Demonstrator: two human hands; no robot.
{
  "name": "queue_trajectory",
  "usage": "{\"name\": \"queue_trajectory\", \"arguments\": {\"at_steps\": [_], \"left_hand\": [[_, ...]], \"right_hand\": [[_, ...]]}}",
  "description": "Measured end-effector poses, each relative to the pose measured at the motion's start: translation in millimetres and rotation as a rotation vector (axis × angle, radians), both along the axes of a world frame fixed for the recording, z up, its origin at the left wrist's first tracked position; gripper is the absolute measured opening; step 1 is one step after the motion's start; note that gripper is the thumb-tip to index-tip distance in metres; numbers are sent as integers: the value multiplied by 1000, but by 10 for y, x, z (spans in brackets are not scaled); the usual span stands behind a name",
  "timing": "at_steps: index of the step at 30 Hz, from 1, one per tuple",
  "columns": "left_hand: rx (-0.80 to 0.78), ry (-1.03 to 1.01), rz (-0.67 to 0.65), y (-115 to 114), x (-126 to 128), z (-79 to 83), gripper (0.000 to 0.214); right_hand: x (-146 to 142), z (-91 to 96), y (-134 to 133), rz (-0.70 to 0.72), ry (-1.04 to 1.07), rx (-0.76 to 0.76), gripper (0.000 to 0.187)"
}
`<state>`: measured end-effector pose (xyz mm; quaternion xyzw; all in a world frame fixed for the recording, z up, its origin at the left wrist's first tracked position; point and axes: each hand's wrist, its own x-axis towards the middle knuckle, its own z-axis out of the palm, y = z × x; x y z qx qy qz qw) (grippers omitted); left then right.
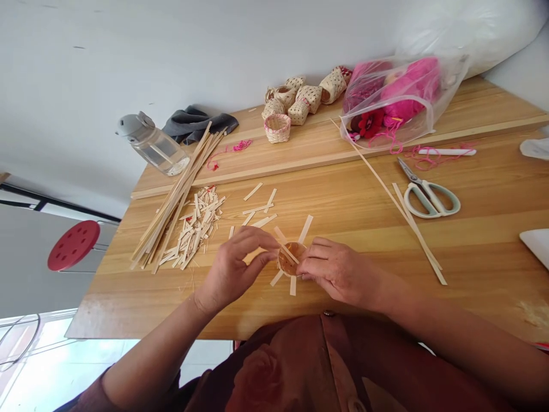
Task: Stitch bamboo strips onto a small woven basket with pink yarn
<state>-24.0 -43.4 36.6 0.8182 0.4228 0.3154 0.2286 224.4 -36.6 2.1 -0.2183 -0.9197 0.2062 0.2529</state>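
Observation:
A small round woven basket [283,266] sits near the table's front edge, its opening facing up and several flat pale strips sticking out around its rim. My right hand [337,269] grips the basket's right side, fingers curled over the rim. At the upper left rim, my left hand [240,260] has its thumb and forefinger closed around the end of a thin strip [289,254] that slants across the opening. Short cut strips [261,209] lie just beyond the basket.
Scissors [429,194] and long strips [403,212] lie to the right. A scrap pile [197,223], a bundle of strips [180,194] and a water bottle [152,143] are left. Finished baskets [306,100] and a bag of pink yarn [403,97] stand at the back.

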Motion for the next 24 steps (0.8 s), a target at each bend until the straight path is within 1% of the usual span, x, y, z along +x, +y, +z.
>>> {"name": "queue_trajectory", "arguments": {"at_steps": [2,4,8,13,17,19,21,22,24], "left_hand": [[-69,-6,166,-20,13,-6,10],[-134,-2,235,-31,51,-36,12],[-152,58,250,-20,158,-105,16],[-93,138,268,-39,271,-140,16],[-20,176,266,-77,327,-206,16],[1,198,261,-58,325,-222,15],[-3,189,230,-11,295,-177,16],[3,172,214,8,270,-123,18],[45,115,201,-21,208,41,24]], "right_hand": [[-11,2,-8,7,-3,19,18],[-21,0,-19,17,-23,32,19],[-30,-2,-46,21,-73,62,21],[-46,11,-97,7,-114,106,21],[-79,8,-128,-6,-115,69,23],[-88,3,-134,-14,-108,60,23],[-86,3,-139,-17,-86,57,26],[-82,4,-142,-18,-73,52,27],[-70,6,-152,-20,-45,33,28]]}}
